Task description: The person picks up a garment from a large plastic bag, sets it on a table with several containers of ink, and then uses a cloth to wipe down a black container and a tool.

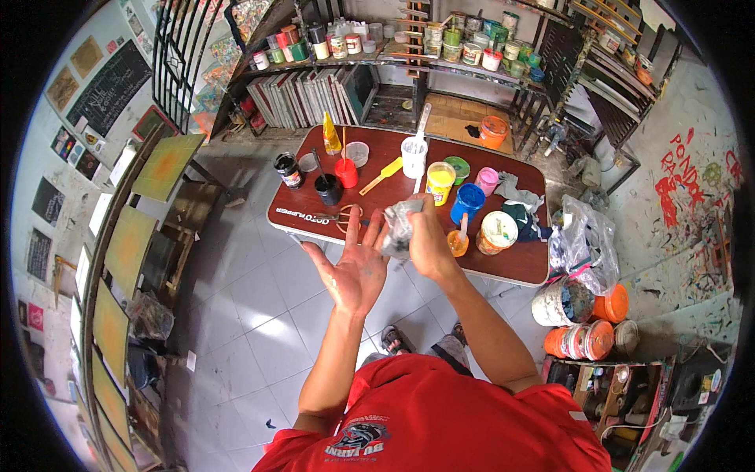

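My left hand is held palm up with its fingers spread, and grey smudges mark the palm. In my right hand is a crumpled grey-white rag, pressed near the fingers of the left hand. Both hands are in front of the near edge of a dark red table. Just beyond the left hand lies a pair of scissors. Nearest the right hand on the table are a small orange cup with a stick in it and a blue paint tub.
The table also bears a yellow tub, a white tub, a yellow-handled spatula, a red cup and dark cloths. Paint buckets and a plastic bag stand at right. A rack of painted panels runs along the left.
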The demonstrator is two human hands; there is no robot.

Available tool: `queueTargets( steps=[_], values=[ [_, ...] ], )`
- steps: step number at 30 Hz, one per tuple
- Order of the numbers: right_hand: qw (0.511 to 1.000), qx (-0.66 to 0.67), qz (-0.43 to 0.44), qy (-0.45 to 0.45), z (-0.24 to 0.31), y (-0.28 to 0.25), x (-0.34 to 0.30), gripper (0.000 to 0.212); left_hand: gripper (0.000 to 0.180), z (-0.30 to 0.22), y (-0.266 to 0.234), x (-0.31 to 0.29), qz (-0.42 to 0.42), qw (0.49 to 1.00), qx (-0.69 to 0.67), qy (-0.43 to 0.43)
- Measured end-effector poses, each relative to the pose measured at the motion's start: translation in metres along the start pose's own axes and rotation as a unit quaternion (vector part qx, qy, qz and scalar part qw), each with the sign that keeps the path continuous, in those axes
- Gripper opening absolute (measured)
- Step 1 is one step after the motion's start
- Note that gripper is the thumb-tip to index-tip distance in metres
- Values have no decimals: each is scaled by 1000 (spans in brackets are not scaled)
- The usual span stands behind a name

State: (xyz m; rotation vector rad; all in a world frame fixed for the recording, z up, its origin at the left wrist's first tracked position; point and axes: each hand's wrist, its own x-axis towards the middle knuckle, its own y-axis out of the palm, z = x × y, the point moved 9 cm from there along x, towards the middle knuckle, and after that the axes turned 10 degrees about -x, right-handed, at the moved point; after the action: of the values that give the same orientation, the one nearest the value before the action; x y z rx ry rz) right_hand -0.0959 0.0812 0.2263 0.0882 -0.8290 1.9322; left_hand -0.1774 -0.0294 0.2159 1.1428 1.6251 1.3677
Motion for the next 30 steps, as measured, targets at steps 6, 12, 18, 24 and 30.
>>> queueTargets(
  steps=[6,12,18,24,30],
  values=[
    [993,-106,44,-17,61,9,2,34,119,-2,21,2,41,992,103,55],
    [983,-141,71,-94,88,33,-67,41,119,-25,-7,11,28,993,37,109],
    [983,-179,30,6,46,20,-18,43,118,4,11,4,8,996,44,77],
    [967,-248,35,-35,53,13,-30,48,121,3,16,8,41,997,-22,68],
    [962,-210,39,-168,95,19,-69,29,126,-1,14,13,52,998,-27,26]
  ],
)
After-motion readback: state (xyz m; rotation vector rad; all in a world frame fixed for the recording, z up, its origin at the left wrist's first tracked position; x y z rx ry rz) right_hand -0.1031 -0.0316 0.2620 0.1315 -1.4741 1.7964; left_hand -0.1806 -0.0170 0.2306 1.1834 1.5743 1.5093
